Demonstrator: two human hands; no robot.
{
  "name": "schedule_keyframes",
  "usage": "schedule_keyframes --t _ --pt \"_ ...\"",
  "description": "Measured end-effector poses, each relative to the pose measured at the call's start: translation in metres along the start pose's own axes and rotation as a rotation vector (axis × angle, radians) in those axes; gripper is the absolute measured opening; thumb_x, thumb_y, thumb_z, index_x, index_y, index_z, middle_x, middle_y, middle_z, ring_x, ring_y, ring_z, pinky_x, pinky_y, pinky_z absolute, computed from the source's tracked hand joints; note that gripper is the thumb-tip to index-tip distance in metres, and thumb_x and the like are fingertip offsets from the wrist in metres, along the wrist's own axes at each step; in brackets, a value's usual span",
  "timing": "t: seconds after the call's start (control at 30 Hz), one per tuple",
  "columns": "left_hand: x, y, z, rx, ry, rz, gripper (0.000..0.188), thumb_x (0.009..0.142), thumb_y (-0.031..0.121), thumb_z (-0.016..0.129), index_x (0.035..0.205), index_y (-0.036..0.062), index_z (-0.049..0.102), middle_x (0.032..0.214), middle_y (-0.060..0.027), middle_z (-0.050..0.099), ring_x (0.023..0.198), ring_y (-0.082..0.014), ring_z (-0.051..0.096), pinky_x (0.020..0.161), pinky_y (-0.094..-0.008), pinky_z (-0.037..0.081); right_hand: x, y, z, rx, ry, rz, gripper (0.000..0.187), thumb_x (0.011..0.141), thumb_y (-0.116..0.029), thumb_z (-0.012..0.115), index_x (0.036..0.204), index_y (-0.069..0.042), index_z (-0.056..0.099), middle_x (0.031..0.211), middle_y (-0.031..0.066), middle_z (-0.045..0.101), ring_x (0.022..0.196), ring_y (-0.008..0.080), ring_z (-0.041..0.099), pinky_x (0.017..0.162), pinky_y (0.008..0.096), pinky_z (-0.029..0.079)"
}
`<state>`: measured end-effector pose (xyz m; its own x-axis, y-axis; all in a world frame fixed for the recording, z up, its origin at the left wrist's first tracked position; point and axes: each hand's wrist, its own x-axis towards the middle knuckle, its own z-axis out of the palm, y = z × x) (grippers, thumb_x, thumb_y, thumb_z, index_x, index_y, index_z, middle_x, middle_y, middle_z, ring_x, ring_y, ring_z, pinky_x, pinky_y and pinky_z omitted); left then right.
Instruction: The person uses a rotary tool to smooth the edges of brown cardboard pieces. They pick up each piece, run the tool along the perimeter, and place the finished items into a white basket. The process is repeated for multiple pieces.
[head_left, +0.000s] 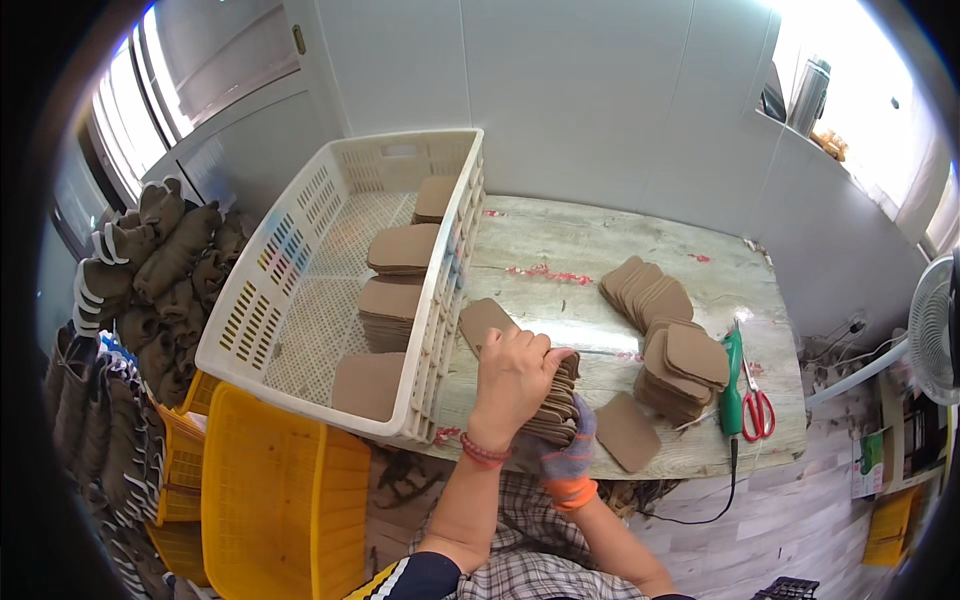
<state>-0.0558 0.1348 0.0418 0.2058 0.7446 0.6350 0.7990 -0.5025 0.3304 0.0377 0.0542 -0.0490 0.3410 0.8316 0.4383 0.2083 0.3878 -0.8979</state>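
My left hand (pixel 512 378), bare with a red wrist band, rests on top of a stack of flat brown cardboard-like pieces (pixel 556 412) at the table's front edge. My right hand (pixel 568 450), in a grey glove with an orange cuff, grips that same stack from below and the side. One loose brown piece (pixel 484 322) lies just beyond the stack, another (pixel 627 431) to its right. More fanned piles of the same pieces (pixel 668 336) sit further right on the wooden table (pixel 570 250).
A white slotted plastic crate (pixel 300 300) on the left holds several stacks of brown pieces (pixel 392 300). A yellow crate (pixel 280 490) stands below it. A green tool (pixel 733 385) with a cord and red scissors (pixel 757 408) lie at the table's right edge. Brown bundles (pixel 170 260) hang left; a fan (pixel 935 330) stands right.
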Motion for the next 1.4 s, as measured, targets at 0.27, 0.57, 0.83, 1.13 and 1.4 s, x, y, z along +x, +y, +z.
schedule_keyframes --t 0.27,0.57,0.83,1.13,1.4 --pt "-0.030 -0.014 0.041 0.009 -0.100 -0.058 0.030 0.084 0.036 0.062 0.086 0.0062 0.065 0.084 -0.0078 0.062 0.088 -0.0247 0.055 0.086 -0.0415 0.035 0.018 0.019 -0.009 -0.115 -0.367 -0.014 0.086 0.066 -0.021 0.080 0.134 0.004 0.033 0.128 0.0179 0.046 0.117 0.0327 0.047 0.097 0.0415 0.039" --pt "0.010 -0.041 0.056 -0.013 -0.417 -0.219 0.047 0.082 0.050 0.059 0.097 0.0067 0.069 0.094 -0.0124 0.065 0.093 -0.0277 0.060 0.085 -0.0401 0.039 0.043 0.036 0.003 -0.258 -0.265 -0.134 0.071 0.064 -0.020 0.078 0.125 -0.002 0.045 0.116 0.0179 0.053 0.108 0.0369 0.049 0.093 0.0439 0.041" --pt "0.064 -0.077 0.056 -0.163 -0.644 -0.486 0.060 0.081 0.062 0.050 0.082 0.0063 0.072 0.082 -0.0134 0.069 0.087 -0.0301 0.064 0.085 -0.0423 0.042 0.067 0.056 0.021 -0.510 -0.205 0.007 0.097 0.058 -0.036 0.084 0.133 0.001 0.035 0.127 0.0209 0.044 0.114 0.0355 0.046 0.098 0.0410 0.040" --pt "0.045 -0.113 0.077 -0.670 -0.526 -0.532 0.041 0.086 0.038 0.060 0.089 -0.0023 0.067 0.078 -0.0120 0.068 0.072 -0.0178 0.062 0.069 -0.0305 0.047 0.087 0.044 0.037 0.440 -0.213 0.357 0.132 0.045 -0.030 0.094 0.142 0.000 0.010 0.137 0.0148 0.034 0.127 0.0255 0.037 0.108 0.0404 0.033" --pt "0.015 -0.121 0.084 -1.466 -0.304 -0.736 0.036 0.093 0.036 0.055 0.097 0.0006 0.063 0.087 -0.0025 0.065 0.078 -0.0075 0.058 0.071 -0.0221 0.047 0.103 0.061 0.026 0.394 -0.294 0.237 0.152 0.037 -0.040 0.094 0.146 0.001 -0.003 0.140 0.0185 0.029 0.128 0.0273 0.037 0.107 0.0383 0.034"
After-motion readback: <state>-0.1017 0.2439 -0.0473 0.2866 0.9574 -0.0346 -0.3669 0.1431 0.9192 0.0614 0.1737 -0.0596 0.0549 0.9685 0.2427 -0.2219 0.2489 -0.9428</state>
